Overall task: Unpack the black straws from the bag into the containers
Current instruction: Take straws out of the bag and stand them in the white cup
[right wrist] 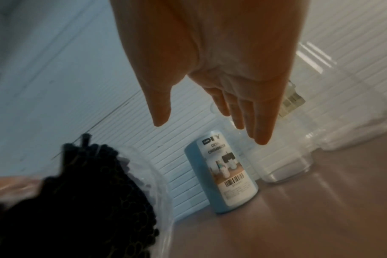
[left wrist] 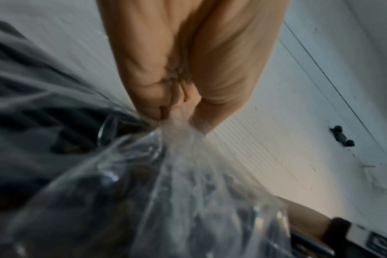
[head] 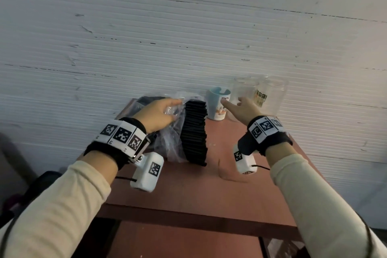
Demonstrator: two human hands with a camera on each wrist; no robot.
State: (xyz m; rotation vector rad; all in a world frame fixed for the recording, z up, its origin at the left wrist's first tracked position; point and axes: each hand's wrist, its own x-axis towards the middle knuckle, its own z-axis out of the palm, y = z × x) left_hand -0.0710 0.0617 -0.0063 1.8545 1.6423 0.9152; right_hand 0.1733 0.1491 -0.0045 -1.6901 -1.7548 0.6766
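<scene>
A clear plastic bag (head: 173,132) full of black straws (head: 194,132) is held up over the brown table (head: 188,186). My left hand (head: 161,113) grips the bag's bunched top, and the left wrist view shows its fingers (left wrist: 166,104) pinching the plastic (left wrist: 188,174). My right hand (head: 240,107) hovers with straight fingers (right wrist: 261,125), holding nothing, above a light blue container (head: 217,102) with a label (right wrist: 230,172). Two clear containers (head: 245,92) (head: 272,94) stand to its right by the wall. In the right wrist view the straw ends (right wrist: 88,200) show at the lower left.
A white ribbed wall (head: 188,37) runs right behind the table. A dark bag (head: 146,100) lies at the table's back left corner. A lower shelf (head: 184,241) shows under the front edge. Bare tabletop lies in front of the containers (right wrist: 309,218).
</scene>
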